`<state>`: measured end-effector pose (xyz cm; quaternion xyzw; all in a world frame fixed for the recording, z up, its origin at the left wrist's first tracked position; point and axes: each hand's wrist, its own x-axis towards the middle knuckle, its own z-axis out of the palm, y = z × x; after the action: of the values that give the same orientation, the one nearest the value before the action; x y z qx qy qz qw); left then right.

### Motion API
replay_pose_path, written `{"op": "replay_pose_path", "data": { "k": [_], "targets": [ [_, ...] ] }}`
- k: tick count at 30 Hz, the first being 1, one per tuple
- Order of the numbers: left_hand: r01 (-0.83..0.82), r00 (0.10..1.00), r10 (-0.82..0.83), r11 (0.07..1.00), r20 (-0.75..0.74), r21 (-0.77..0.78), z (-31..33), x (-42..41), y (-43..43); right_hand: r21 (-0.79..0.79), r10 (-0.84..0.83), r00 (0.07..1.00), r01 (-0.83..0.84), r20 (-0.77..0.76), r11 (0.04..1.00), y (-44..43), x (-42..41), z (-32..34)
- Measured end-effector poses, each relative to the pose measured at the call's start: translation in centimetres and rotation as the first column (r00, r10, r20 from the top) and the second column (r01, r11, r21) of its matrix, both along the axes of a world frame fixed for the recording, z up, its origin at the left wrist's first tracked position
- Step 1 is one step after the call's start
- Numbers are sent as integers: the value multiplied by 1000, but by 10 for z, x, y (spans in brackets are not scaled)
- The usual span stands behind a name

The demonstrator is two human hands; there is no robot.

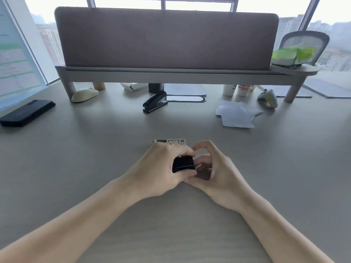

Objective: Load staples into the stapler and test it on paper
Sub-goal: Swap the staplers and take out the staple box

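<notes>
Stapler (pixel 183 164) sits gripped in left fingers (pixel 180 151) while right fingers (pixel 202 160) pinch its end, seemingly opening it; staples go in next.

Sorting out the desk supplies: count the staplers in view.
2. One large stapler sits at the back of the desk, under the shelf. One small stapler, largely covered, is gripped by the left hand, with fingers of the right hand on its end.

Left hand (pixel 161 168) grips black object (pixel 183 164), right hand (pixel 218 173) beside.
</notes>
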<state>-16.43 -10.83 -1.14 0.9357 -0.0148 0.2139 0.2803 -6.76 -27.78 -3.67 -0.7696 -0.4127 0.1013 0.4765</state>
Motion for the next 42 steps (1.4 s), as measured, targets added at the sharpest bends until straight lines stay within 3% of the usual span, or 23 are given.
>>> {"op": "replay_pose_path", "data": {
  "k": [4, 7, 11, 18, 28, 42],
  "targets": [
    [37, 999, -37, 999, 29, -27, 0, -9, 1, -10, 5, 1000, -5, -4, 1000, 0, -3, 1],
    [-50, 991, 73, 981, 114, -189, 9, -15, 7, -14, -23, 1000, 23, -11, 1000, 1, -1, 0],
    [4, 987, 72, 881, 144, -472, 21, -24, 19, -34, -64, 998, 63, -12, 997, 1, -1, 0],
    [66, 965, 117, 757, 234, -650, 23, -37, 28, -48, -57, 998, 57, -6, 997, 2, -2, 0],
    [85, 947, 157, 716, 279, -693, 22, -58, 46, -47, -49, 999, 49, 10, 998, 3, -1, -1],
    [-2, 969, 188, 648, 157, -762, 8, -92, 80, -47, -41, 999, 41, 18, 998, 1, 0, -1]
  ]
}}
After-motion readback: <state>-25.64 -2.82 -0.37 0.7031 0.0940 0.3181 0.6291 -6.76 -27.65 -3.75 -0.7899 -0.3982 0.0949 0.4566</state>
